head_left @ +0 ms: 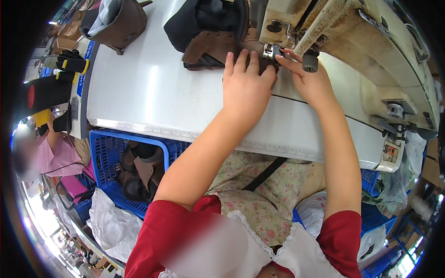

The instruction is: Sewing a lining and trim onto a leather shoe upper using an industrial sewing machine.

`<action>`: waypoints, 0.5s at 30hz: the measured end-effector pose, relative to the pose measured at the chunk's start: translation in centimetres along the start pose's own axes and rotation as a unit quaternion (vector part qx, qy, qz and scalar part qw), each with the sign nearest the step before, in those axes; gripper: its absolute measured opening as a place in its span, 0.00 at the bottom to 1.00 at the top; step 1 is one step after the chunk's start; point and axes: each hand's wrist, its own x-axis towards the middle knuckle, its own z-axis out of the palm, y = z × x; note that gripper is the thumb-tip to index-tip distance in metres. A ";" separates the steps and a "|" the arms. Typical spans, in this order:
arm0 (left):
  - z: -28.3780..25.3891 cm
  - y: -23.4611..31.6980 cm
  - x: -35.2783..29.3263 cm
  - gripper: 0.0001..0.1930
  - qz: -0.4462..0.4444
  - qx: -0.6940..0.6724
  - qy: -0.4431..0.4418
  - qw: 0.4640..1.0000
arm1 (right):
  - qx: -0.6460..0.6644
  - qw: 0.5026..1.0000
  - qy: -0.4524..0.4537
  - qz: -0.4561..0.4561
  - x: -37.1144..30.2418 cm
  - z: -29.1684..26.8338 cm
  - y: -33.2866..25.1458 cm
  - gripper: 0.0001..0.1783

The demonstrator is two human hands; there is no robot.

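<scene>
My left hand (246, 78) lies flat with spread fingers on the brown and black leather shoe upper (211, 46), its fingertips near the upper's front edge. The upper rests on the white sewing machine table, and its edge runs to the metal presser foot (268, 50). Just right of the foot is my right hand (308, 76), thumb and forefinger drawn close together at the foot. What they pinch is too small to make out, and the grey knob (310, 61) hides some of its fingers.
The worn sewing machine arm (371, 51) overhangs the right side. Another brown upper (121, 28) stands at the table's far left. A blue basket (99, 160) of leather pieces sits below the front edge, beside a white plastic bag (111, 222). A co-worker in pink (58, 155) is at left.
</scene>
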 end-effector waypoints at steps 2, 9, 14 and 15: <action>0.1 -0.1 -0.1 0.13 0.013 0.016 -0.004 1.000 | -0.011 1.000 0.015 -0.018 0.0 0.0 0.2 0.26; 0.0 -0.7 -0.1 0.13 0.022 -0.003 -0.013 1.000 | -0.069 0.997 0.006 -0.035 -0.2 0.1 0.0 0.25; 0.0 -1.3 0.0 0.13 0.035 -0.022 -0.010 0.999 | -0.070 0.990 0.068 -0.101 -0.5 0.7 -0.3 0.20; -0.1 -1.5 0.1 0.13 0.036 -0.020 -0.011 0.999 | -0.069 0.990 0.067 -0.102 -0.5 0.9 -0.4 0.20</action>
